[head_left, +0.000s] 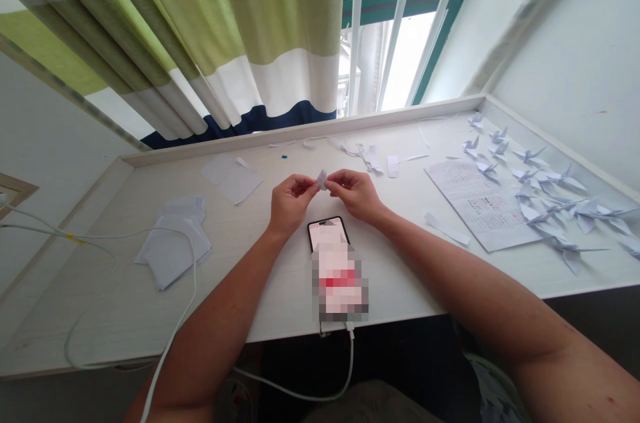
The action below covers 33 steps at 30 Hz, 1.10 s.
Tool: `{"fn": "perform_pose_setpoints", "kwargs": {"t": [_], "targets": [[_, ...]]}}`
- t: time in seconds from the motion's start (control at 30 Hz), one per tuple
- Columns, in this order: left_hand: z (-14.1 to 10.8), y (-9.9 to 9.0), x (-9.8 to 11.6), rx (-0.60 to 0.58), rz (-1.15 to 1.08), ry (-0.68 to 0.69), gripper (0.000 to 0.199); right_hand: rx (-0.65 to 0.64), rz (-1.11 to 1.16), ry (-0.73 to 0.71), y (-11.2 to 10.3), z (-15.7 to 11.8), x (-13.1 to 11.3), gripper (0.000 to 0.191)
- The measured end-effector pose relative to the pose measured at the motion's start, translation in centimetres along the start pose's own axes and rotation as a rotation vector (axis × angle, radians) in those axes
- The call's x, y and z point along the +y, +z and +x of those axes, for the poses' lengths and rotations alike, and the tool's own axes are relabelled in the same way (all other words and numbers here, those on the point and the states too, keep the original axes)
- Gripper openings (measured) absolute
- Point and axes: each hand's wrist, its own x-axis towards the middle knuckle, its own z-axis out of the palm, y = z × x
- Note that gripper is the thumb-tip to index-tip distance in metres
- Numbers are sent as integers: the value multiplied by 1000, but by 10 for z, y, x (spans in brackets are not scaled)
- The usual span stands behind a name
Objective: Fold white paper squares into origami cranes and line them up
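A small folded white paper piece (322, 179) is held up between both hands, over the middle of the desk. My left hand (294, 201) pinches its left side between thumb and fingers. On its right side, my right hand (354, 192) grips it in the same way. Below the hands lies a phone (333, 269) with a lit screen, partly pixelated, a white cable plugged into its lower end. The paper's exact folds are too small to tell.
Several folded paper cranes (530, 155) cover the desk's right side, beside a written sheet (475, 206). Paper strips (447, 229) lie nearby. Stacked white sheets (177, 243) and flat paper (233, 177) are at left. A white cable (193, 276) crosses my left arm.
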Motion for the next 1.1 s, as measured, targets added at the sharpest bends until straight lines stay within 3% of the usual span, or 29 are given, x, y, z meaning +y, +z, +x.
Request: {"fn": "perform_pose_setpoints", "kwargs": {"t": [0.4,0.87,1.1], "targets": [[2,1,-6,9,-2,15,37,-24,29,27,2,-1,3,43],[1,1,-2,-42,-48,6,37,-35,3,8,1,0,2,37],[0,-2,-5,-63,62,26,30,-25,13,12,3,0,3,37]]}}
